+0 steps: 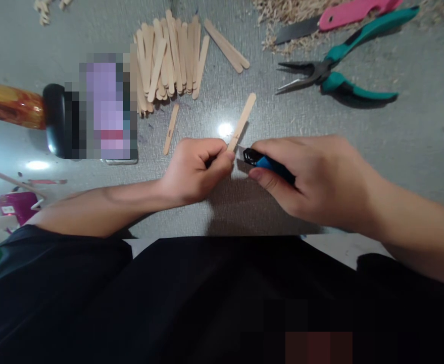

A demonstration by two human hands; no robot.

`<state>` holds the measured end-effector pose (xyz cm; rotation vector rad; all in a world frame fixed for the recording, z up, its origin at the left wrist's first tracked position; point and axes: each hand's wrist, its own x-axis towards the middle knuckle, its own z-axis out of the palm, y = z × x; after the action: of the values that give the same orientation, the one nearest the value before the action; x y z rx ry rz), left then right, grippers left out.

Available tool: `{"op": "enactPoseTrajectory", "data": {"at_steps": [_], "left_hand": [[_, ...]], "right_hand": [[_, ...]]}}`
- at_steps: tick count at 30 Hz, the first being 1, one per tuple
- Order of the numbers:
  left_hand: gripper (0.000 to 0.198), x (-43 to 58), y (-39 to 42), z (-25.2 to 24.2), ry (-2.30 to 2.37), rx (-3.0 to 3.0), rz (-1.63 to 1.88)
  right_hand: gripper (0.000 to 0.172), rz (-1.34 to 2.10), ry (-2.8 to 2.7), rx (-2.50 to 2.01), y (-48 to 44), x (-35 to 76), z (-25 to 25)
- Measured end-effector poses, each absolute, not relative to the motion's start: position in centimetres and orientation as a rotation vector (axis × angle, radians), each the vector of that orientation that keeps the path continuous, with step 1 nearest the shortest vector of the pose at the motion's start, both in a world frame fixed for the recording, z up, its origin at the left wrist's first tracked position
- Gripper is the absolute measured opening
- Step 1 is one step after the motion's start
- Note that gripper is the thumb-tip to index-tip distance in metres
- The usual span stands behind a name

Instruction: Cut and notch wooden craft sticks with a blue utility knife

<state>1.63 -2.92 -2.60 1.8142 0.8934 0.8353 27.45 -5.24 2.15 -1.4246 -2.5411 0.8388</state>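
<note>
The wooden popsicle stick (pixel 244 116) is pale, thin and flat, slanting up to the right, with a small dark mark across it. The blue and black box cutter (pixel 267 164) is just beside it, blade out.

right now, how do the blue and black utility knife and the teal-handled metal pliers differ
The blue and black utility knife sits in the right hand; the teal-handled metal pliers lie on the grey table. The knife is partly hidden; the pliers show whole, spread open. Both have dark parts.
</note>
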Motion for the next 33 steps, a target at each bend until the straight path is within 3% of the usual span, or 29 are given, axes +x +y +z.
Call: {"op": "enactPoseTrajectory", "data": {"at_steps": [11, 20, 24, 29, 33], "left_hand": [[0.051, 1.5, -2.6, -2.8, 0.833, 1.879, 0.789], [0.037, 1.1, -3.4, 0.9, 1.032, 1.764, 0.116], [0.050, 1.4, -3.4, 0.7, 1.030, 1.806, 0.031], [0.047, 1.0, -5.0, 0.7, 1.093, 2.338, 0.076], [0.036, 0.3, -7.6, 1.3, 0.764, 2.851, 0.225]], "right_hand": [[0.040, 1.137, -2.404, -1.323, -5.0, 27.8, 0.8], [0.052, 1.419, -2.178, -1.434, -4.8, 28.6, 4.7], [0.051, 1.454, -2.129, -1.525, -4.1, 28.6, 5.1], [0.049, 1.460, -2.006, -1.621, -3.1, 28.5, 3.9], [0.039, 1.357, -1.914, -1.586, -2.9, 28.8, 4.2]]}}
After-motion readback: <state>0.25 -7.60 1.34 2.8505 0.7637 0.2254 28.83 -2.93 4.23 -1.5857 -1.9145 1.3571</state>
